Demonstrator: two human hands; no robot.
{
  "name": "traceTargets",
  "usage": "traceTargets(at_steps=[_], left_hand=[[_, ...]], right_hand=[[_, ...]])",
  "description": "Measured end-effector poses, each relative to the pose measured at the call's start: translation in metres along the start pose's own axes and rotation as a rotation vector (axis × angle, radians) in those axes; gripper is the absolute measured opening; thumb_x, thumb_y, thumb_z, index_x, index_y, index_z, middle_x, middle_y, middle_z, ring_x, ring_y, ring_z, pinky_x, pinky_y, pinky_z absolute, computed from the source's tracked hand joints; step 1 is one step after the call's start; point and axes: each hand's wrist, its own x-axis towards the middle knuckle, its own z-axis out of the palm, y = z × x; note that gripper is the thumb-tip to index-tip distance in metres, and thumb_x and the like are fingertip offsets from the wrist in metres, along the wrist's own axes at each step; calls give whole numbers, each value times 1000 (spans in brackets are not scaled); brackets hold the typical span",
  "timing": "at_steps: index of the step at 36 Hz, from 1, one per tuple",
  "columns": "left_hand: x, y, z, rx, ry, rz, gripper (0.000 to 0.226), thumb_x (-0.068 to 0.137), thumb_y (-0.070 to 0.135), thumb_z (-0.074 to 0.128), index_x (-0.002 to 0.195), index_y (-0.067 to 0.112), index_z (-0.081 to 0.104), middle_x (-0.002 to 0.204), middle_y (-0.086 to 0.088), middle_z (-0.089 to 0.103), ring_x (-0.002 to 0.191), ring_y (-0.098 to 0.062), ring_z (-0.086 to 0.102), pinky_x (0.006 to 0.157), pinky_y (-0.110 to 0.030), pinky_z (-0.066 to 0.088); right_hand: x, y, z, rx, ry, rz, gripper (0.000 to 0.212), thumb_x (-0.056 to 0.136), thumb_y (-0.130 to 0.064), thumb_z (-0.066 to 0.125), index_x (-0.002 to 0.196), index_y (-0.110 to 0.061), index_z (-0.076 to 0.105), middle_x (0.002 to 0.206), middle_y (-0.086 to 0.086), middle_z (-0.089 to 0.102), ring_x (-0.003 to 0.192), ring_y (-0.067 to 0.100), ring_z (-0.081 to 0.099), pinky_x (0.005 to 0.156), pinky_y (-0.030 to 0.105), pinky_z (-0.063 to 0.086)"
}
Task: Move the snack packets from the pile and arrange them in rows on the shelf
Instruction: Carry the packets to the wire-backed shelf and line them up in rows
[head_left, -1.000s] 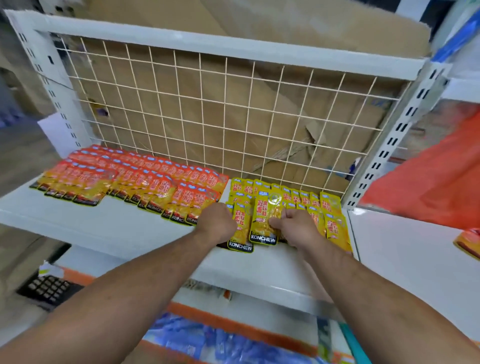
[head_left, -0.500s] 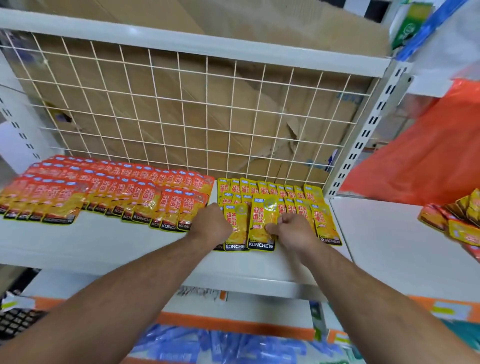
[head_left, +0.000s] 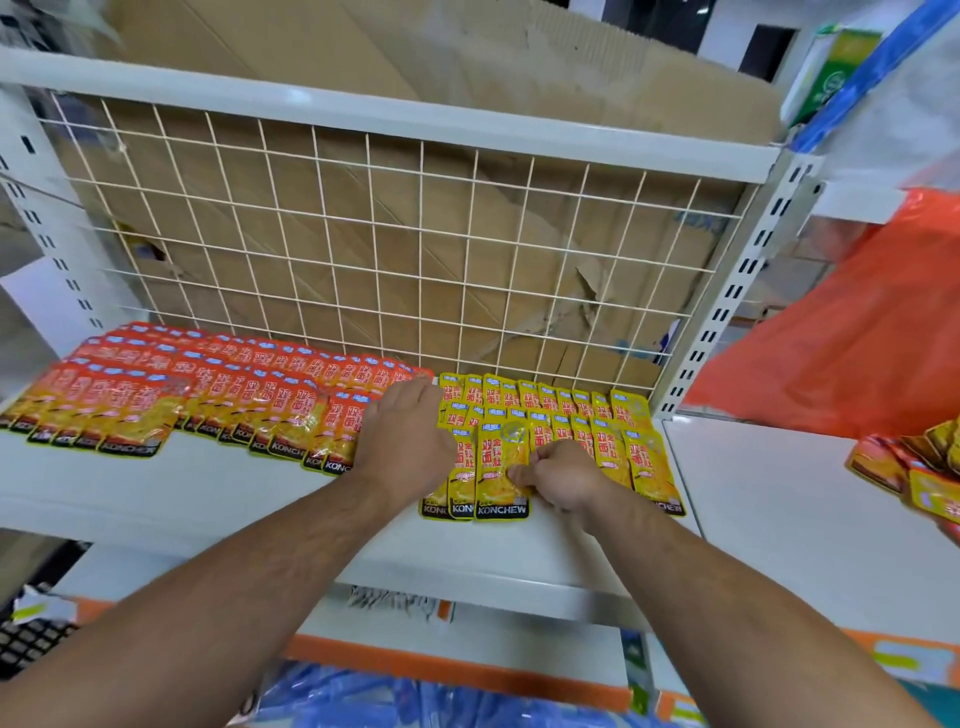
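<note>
Item: shelf (head_left: 218, 499), white, wire grid (head_left: 395, 249) at its back edge, cardboard behind.

Stock, left half: red packets (head_left: 218, 395) in overlapping rows from the back edge forward, front row short of the front edge.

Stock, right half: yellow packets (head_left: 566, 410) in overlapping rows up to the right edge, the front row unfinished near the middle.

Packet in hand: one yellow packet (head_left: 501, 467), lying flat on top of the front row, its bottom end close to the shelf's front edge.

Right hand (head_left: 561, 480): fingers curled, thumb and fingertips pinching the packet's right side.

Left hand (head_left: 408, 441): palm down, fingers together, flat across the seam between red and yellow stock; nothing pinched.

Pile: loose packets (head_left: 914, 467) at the far right edge of view, on the neighbouring white surface.

Risks, judged:
- The glossy, overlapped packets probably slide easily; a sideways pull from the right hand could drag its neighbours and skew the row.
- The front row sits near the front edge; a nudge forward could tip packets off.
- Lifting the left hand carelessly could drag red packets into the yellow section.
</note>
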Motion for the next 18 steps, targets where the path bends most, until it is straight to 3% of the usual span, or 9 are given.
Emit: traceTargets(at_steps=[5, 12, 15, 18], left_hand=[[1, -3, -1, 30, -38, 69, 70, 81, 44, 38, 145, 19, 47, 154, -6, 41, 142, -24, 35, 117, -42, 28], [-3, 0, -2, 38, -116, 35, 73, 82, 48, 37, 150, 23, 39, 158, -3, 34, 146, -22, 29, 118, -41, 23], [-4, 1, 0, 38, -126, 39, 66, 89, 44, 45, 151, 23, 37, 158, -3, 33, 146, -21, 28, 119, -40, 21], [-4, 2, 1, 29, -129, 50, 67, 87, 44, 44, 149, 21, 40, 156, -3, 37, 144, -22, 31, 118, -40, 21]], right_hand=[[4, -13, 9, -110, 38, 16, 45, 81, -24, 79, 55, -18, 42, 55, 1, 41, 49, 19, 37, 49, 28, 27], [-2, -20, 16, -264, 140, 46, 28, 70, -20, 74, 50, -11, 57, 52, -1, 53, 52, 19, 54, 44, 22, 34], [-4, -21, 17, -301, 151, 50, 12, 66, -21, 69, 62, -10, 68, 63, 1, 63, 63, 22, 63, 50, 22, 41], [-7, -23, 19, -357, 160, 38, 13, 70, -23, 65, 71, -12, 70, 73, 1, 65, 73, 24, 65, 58, 25, 48]])
